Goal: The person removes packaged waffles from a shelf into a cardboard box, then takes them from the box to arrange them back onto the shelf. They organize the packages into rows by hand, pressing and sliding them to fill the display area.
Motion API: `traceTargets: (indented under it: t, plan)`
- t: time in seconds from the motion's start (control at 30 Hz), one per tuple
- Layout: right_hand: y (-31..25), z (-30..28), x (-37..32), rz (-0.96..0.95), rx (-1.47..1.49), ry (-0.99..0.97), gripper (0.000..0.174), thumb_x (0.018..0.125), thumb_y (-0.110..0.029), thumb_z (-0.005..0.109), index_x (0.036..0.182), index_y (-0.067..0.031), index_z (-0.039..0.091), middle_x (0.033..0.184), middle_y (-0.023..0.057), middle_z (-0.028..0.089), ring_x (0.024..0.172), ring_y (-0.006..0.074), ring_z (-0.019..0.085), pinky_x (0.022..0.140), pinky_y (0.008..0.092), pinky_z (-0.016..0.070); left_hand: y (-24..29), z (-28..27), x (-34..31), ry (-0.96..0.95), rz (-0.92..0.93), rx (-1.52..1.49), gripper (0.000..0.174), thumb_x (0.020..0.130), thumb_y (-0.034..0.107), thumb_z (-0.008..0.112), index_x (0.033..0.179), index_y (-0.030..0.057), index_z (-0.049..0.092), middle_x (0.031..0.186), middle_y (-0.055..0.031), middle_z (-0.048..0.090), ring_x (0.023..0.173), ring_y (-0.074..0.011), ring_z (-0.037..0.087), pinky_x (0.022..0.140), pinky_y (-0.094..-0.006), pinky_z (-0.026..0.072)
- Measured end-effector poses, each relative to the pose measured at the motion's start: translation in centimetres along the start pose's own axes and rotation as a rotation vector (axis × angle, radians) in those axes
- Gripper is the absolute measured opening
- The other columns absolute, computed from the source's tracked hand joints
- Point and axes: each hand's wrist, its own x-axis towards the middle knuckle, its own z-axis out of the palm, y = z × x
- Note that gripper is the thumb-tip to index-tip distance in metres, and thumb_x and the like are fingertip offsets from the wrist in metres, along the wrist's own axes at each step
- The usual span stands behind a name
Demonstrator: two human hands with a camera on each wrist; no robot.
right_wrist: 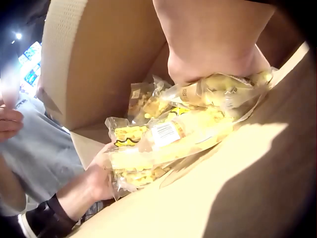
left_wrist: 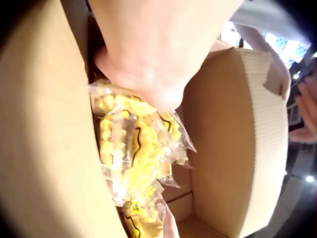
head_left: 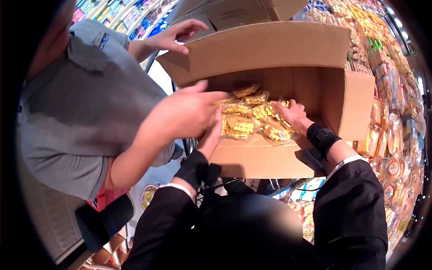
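Note:
Clear packs of yellow wavy snacks (head_left: 240,125) lie in a heap inside an open cardboard box (head_left: 274,159). My left hand (head_left: 215,128) is against the heap's left side, its fingers largely hidden by the packs and another person's hand. In the right wrist view, that left hand (right_wrist: 96,173) touches the nearest packs from the side. On the right, my right hand (head_left: 294,114) grips packs at the heap's edge, with thumb and fingers bent over them. A pack with a white barcode label (right_wrist: 166,134) lies between my hands. The other person's blurred hand (head_left: 191,108) reaches across above my left hand.
A person in a grey shirt (head_left: 90,99) stands at the left, their other hand (head_left: 173,37) by the raised box flap (head_left: 270,45). Shelves of packaged snacks (head_left: 389,135) line the right side. More cardboard (head_left: 225,13) stands behind the box.

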Motion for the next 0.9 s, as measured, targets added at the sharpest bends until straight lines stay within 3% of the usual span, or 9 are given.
traceTargets:
  t: [0.1, 0.2, 0.3, 0.43, 0.53, 0.67, 0.73, 0.8, 0.9]
  plan:
    - [0.3, 0.3, 0.4, 0.01, 0.042, 0.018, 0.099, 0.073, -0.069, 0.06, 0.139, 0.0012, 0.035, 0.141, 0.0284, 0.034, 0.131, 0.0373, 0.039, 0.106, 0.0419, 0.0359, -1.2, -1.1, 1.7, 0.294, -0.426, 0.538, 0.062, 0.094, 0.057, 0.041, 0.129, 0.0069, 0.055, 0.121, -0.0155, 0.061, 0.12, -0.0271, 0.05, 0.102, -0.0366, 0.0359]
    - [1.9, 0.8, 1.9, -0.117, 0.517, -0.237, 0.102, 0.072, -0.063, 0.066, 0.137, 0.0078, 0.034, 0.14, 0.0279, 0.038, 0.13, 0.0346, 0.042, 0.105, 0.041, 0.0364, 0.6, -0.5, 0.9, -0.053, -0.371, 0.97, 0.07, 0.093, 0.059, 0.041, 0.136, 0.0033, 0.047, 0.136, -0.016, 0.049, 0.129, -0.0302, 0.042, 0.107, -0.0372, 0.0308]
    - [0.8, 1.4, 0.4, -0.091, 0.733, -0.272, 0.104, 0.072, -0.059, 0.069, 0.137, 0.012, 0.031, 0.138, 0.0275, 0.042, 0.128, 0.0321, 0.044, 0.105, 0.0377, 0.0364, -5.6, 0.0, 1.0, 0.284, -0.194, 0.003, 0.078, 0.091, 0.061, 0.045, 0.142, 0.0028, 0.034, 0.137, -0.0122, 0.049, 0.126, -0.0265, 0.048, 0.107, -0.04, 0.0355]
    - [-0.4, 5.1, 1.4, -0.055, 0.907, -0.288, 0.1, 0.071, -0.057, 0.071, 0.138, 0.007, 0.033, 0.135, 0.0255, 0.046, 0.126, 0.0316, 0.046, 0.102, 0.0378, 0.0387, -4.1, 1.0, 0.8, 0.054, -0.304, -0.554, 0.07, 0.09, 0.051, 0.057, 0.14, 0.0093, 0.033, 0.139, -0.0101, 0.043, 0.124, -0.0243, 0.048, 0.1, -0.0388, 0.0445]
    - [-1.9, 6.6, 0.4, 0.004, 0.963, -0.089, 0.092, 0.07, -0.053, 0.072, 0.135, 0.0027, 0.038, 0.128, 0.0219, 0.052, 0.116, 0.0303, 0.053, 0.094, 0.0377, 0.0449, -2.3, 4.4, -0.2, 0.09, -0.205, -0.53, 0.061, 0.091, 0.055, 0.051, 0.134, 0.0122, 0.046, 0.132, -0.0065, 0.054, 0.119, -0.0229, 0.053, 0.101, -0.0394, 0.044]
    - [-2.6, 6.1, -0.3, -0.236, 1.476, -0.439, 0.083, 0.069, -0.048, 0.077, 0.123, 0.0055, 0.045, 0.117, 0.0209, 0.058, 0.103, 0.0272, 0.061, 0.083, 0.0366, 0.0517, -0.2, 5.4, -0.8, 0.037, -0.268, -0.568, 0.054, 0.09, 0.052, 0.054, 0.126, 0.0126, 0.051, 0.127, -0.0044, 0.056, 0.115, -0.0195, 0.054, 0.098, -0.0385, 0.0455]
    - [-3.6, 5.1, -1.6, -0.399, 1.655, -0.478, 0.049, 0.079, -0.031, 0.074, 0.108, 0.0031, 0.055, 0.094, 0.0131, 0.067, 0.079, 0.0214, 0.067, 0.069, 0.0315, 0.0561, 1.1, 6.2, -1.4, 0.034, -0.193, -0.469, 0.053, 0.092, 0.047, 0.052, 0.131, 0.0111, 0.048, 0.129, -0.0048, 0.055, 0.118, -0.0224, 0.053, 0.1, -0.0416, 0.0439]
    - [-4.6, 7.1, 0.6, -0.273, 1.175, 0.088, 0.062, 0.067, -0.035, 0.081, 0.109, 0.0016, 0.055, 0.1, 0.0154, 0.064, 0.094, 0.0246, 0.063, 0.079, 0.036, 0.053, 0.9, 5.1, -0.7, -0.061, -0.26, -0.619, 0.055, 0.09, 0.045, 0.053, 0.133, 0.0105, 0.047, 0.134, -0.0077, 0.051, 0.122, -0.025, 0.049, 0.103, -0.0443, 0.0404]
    - [-4.6, 4.2, -4.5, -0.147, 1.161, 0.019, 0.073, 0.063, -0.044, 0.072, 0.12, -0.0025, 0.051, 0.118, 0.0242, 0.059, 0.106, 0.0393, 0.058, 0.09, 0.0402, 0.0483, 2.4, 5.0, -0.5, 0.039, -0.299, -0.532, 0.065, 0.084, 0.052, 0.058, 0.134, 0.0121, 0.047, 0.133, -0.008, 0.052, 0.12, -0.0275, 0.05, 0.099, -0.0475, 0.0432]
